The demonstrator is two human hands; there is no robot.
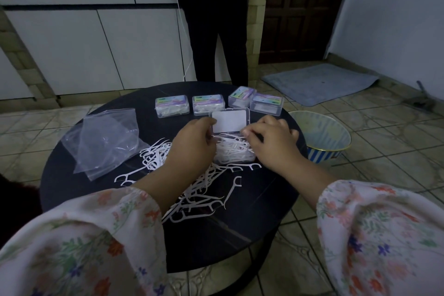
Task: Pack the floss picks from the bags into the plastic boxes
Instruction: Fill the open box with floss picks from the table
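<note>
Both hands (pixel 234 144) curled at open box (pixel 231 139) w/ floss picks (pixel 230 151).

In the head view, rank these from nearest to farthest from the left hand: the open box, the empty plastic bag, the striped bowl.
From the left hand:
1. Open box, touching it, just right of the hand.
2. Empty plastic bag, to the left on the table.
3. Striped bowl, off the table's right edge, beyond the right hand.
</note>
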